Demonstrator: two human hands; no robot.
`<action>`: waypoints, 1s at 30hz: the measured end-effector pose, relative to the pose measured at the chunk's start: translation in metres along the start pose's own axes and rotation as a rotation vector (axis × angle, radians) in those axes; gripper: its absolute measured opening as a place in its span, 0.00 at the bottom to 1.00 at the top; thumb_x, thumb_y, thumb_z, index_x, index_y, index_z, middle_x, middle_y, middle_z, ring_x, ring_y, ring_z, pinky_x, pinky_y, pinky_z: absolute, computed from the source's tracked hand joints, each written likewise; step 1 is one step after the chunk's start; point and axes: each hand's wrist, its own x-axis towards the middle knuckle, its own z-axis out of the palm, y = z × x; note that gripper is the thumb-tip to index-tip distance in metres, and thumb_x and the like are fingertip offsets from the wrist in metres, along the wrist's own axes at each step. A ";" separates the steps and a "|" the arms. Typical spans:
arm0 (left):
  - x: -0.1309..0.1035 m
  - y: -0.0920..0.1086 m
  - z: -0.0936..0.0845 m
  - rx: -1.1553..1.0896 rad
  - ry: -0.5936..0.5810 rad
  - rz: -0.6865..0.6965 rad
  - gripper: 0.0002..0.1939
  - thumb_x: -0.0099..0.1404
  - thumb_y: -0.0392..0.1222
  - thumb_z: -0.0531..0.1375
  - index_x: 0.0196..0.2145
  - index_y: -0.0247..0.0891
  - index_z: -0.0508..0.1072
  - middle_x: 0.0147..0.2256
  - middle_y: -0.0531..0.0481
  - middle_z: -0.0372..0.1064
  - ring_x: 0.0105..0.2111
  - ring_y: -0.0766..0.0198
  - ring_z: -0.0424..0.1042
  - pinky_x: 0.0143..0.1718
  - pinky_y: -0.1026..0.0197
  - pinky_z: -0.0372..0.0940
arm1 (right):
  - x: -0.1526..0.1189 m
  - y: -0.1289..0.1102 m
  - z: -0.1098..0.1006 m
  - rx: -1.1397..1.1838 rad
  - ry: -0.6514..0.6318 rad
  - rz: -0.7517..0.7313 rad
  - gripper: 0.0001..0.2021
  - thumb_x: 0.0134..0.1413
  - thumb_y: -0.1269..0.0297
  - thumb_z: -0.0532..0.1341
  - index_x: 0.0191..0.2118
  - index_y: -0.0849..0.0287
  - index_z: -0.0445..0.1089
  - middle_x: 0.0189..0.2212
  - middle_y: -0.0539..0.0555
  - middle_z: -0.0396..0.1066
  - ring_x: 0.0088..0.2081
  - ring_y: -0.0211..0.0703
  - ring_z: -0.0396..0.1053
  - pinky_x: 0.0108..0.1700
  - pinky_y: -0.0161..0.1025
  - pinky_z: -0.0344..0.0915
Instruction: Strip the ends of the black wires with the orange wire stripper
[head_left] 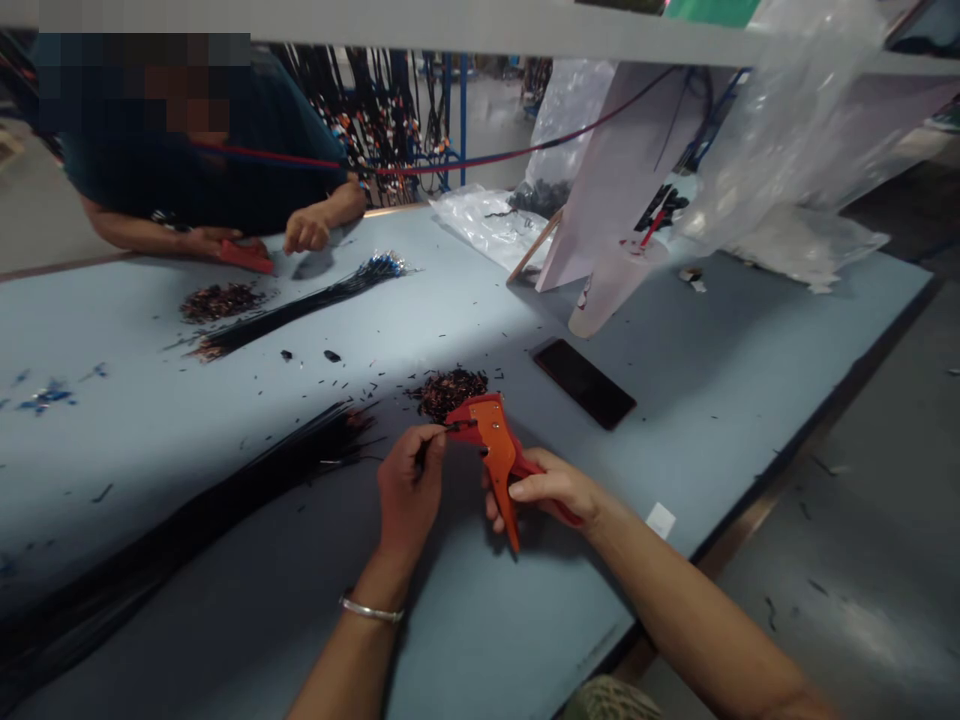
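Note:
My right hand [551,488] grips the red and orange handles of a wire stripper [499,455], its head tilted toward the left. Pinched in my left hand [412,480] is a black wire [454,427], whose end reaches the stripper's jaws. Whether the jaws are closed on it I cannot tell. Just behind the tool lies a pile of cut black insulation bits [442,393]. To the left of my left hand stretches a long bundle of black wires [225,510], its near part running off the left edge of the view.
Across the table [480,290] a co-worker's hand [309,228] rests near a red tool [246,256]. A second wire bundle [300,305] lies before them beside another scrap pile [217,302]. A phone [585,382], a plastic cup [611,290] and clear bags [780,200] are on the right.

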 end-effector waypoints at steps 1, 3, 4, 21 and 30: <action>0.000 0.000 0.000 0.000 0.001 0.008 0.09 0.66 0.42 0.56 0.33 0.38 0.74 0.26 0.55 0.69 0.26 0.67 0.67 0.29 0.67 0.60 | 0.000 0.000 0.000 -0.008 -0.005 -0.003 0.18 0.44 0.61 0.68 0.40 0.67 0.71 0.31 0.59 0.76 0.29 0.46 0.76 0.29 0.37 0.72; 0.000 0.000 -0.001 -0.002 0.001 0.021 0.09 0.66 0.42 0.56 0.32 0.38 0.74 0.25 0.55 0.68 0.26 0.68 0.66 0.28 0.67 0.60 | -0.001 -0.001 0.000 -0.020 -0.012 -0.007 0.18 0.44 0.61 0.68 0.40 0.67 0.71 0.31 0.59 0.76 0.29 0.45 0.76 0.29 0.37 0.71; -0.001 0.000 -0.001 -0.004 0.003 0.027 0.09 0.66 0.42 0.56 0.32 0.38 0.74 0.25 0.55 0.68 0.25 0.68 0.66 0.28 0.67 0.60 | -0.001 -0.002 -0.001 -0.026 -0.015 -0.007 0.18 0.44 0.61 0.69 0.40 0.67 0.71 0.31 0.59 0.76 0.29 0.45 0.76 0.29 0.37 0.71; -0.003 0.001 -0.003 0.074 0.025 0.192 0.08 0.66 0.39 0.56 0.30 0.38 0.73 0.24 0.56 0.68 0.23 0.69 0.65 0.27 0.68 0.59 | -0.003 -0.008 -0.001 -0.142 0.010 -0.030 0.20 0.43 0.56 0.71 0.37 0.67 0.71 0.26 0.55 0.73 0.26 0.40 0.73 0.28 0.35 0.71; -0.003 0.003 -0.005 0.062 0.030 0.225 0.08 0.66 0.38 0.57 0.29 0.38 0.72 0.22 0.56 0.66 0.22 0.70 0.63 0.25 0.68 0.57 | -0.005 -0.009 0.001 -0.220 0.049 -0.035 0.17 0.45 0.56 0.69 0.34 0.64 0.68 0.22 0.49 0.69 0.19 0.36 0.67 0.17 0.30 0.65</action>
